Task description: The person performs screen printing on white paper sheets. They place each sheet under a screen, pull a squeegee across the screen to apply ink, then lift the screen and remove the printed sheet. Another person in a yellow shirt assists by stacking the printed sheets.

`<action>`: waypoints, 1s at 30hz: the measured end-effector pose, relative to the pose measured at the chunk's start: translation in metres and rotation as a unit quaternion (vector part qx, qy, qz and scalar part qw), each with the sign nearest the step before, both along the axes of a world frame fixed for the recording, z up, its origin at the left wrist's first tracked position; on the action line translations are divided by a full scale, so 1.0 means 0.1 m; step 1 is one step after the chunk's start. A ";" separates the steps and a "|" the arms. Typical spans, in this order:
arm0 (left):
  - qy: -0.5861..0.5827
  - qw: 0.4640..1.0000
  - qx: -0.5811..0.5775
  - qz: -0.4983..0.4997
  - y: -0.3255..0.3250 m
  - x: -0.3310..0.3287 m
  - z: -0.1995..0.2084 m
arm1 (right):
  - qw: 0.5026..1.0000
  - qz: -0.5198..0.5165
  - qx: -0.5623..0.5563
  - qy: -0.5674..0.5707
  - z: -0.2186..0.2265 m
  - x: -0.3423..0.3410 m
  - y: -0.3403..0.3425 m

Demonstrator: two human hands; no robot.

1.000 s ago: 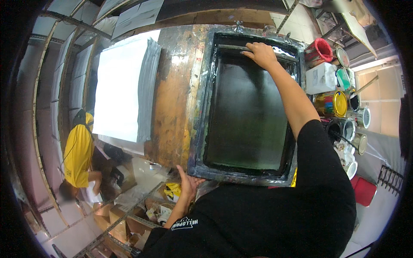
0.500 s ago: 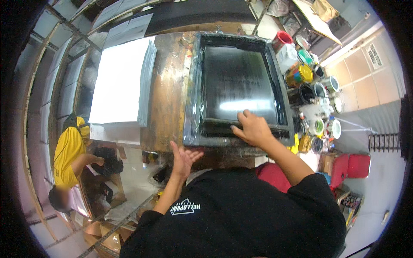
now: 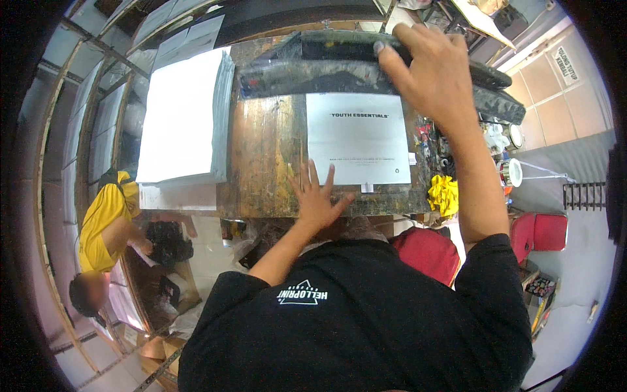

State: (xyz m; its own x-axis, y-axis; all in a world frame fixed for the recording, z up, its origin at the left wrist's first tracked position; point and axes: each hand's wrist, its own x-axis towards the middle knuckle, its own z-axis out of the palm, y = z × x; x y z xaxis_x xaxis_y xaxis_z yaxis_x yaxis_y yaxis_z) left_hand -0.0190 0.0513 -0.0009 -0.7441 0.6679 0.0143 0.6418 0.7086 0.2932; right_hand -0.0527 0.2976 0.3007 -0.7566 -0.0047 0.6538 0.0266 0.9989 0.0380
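The screen printing frame (image 3: pixel 287 80), dark and ink-stained, is tilted up over the far side of the table, its near edge raised. My right hand (image 3: pixel 434 81) grips that raised edge, thumb on the near side. Below the frame lies a white sheet (image 3: pixel 359 140) with dark printing, flat on the wooden table, small white tabs at its near and right edges. My left hand (image 3: pixel 318 199) is open with fingers spread, beside the sheet's near left corner. Whether its fingertips touch the sheet, I cannot tell. The frame's mesh is turned out of sight.
A tall stack of white sheets (image 3: pixel 179 117) stands at the table's left. A crumpled yellow cloth (image 3: pixel 443 196) lies at its right edge, near several cans (image 3: pixel 510 173). A person in a yellow shirt (image 3: pixel 101 228) is at lower left. Red chairs (image 3: pixel 547 232) stand at right.
My right hand has swung the frame up and away from its flat position, uncovering the printed sheet. My left hand has moved right and forward, toward the sheet.
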 end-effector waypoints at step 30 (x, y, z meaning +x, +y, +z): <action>-0.094 0.934 0.324 0.120 -0.50 -1.52 1.13 | 0.998 0.035 -0.050 0.022 0.94 -0.78 0.33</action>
